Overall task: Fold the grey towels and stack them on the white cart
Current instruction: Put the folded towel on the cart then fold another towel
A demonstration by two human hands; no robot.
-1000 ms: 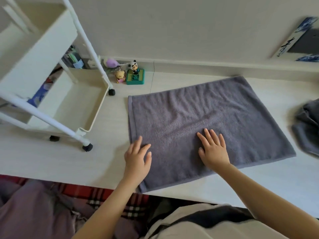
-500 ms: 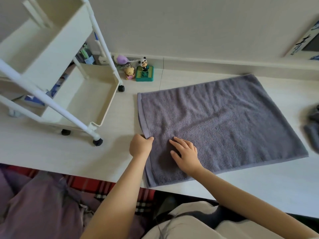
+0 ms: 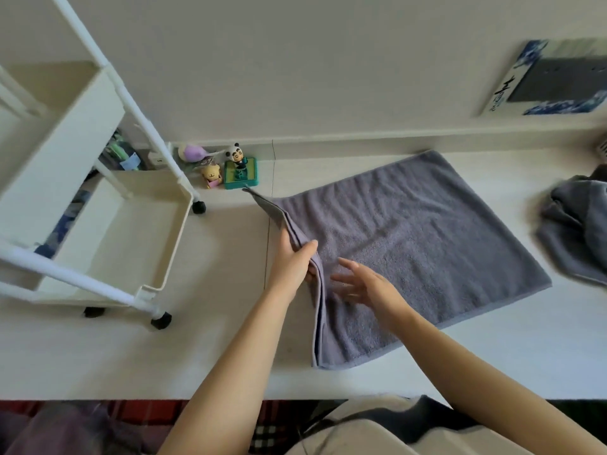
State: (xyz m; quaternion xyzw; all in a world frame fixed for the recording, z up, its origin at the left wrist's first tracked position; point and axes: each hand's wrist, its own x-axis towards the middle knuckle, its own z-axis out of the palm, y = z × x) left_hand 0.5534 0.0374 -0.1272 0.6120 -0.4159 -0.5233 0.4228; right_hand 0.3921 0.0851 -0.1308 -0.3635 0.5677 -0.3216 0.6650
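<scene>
**Grey terry, floppy as expected: grab the hem, not the middle**

Grey towel [image 3: 410,244] is spread flat on the pale floor [image 3: 213,362], with its left edge lifted off the surface. The left hand [image 3: 292,264] has that hem pinched between thumb and curled fingers, about halfway along the edge, so the far-left corner stands up in a little peak. The right hand [image 3: 364,285] is open, fingers spread and relaxed, low over the cloth just beside the lifted edge. Can't tell if it's actually touching.

My guess is this thing is light and totally limp, so it'll sag wherever it isn't held. Holding the stitched border makes sense, and a second grip nearer a corner would probably keep the fold square.

Room-wise: the white cart [image 3: 108,231] sits just left of the towel, lower tray open. Small toy figures [image 3: 230,170] are near the raised corner, so that could snag. Another crumpled grey towel [image 3: 578,231] lies off to the right, apart from this one. Folding rightward looks unobstructed.
</scene>
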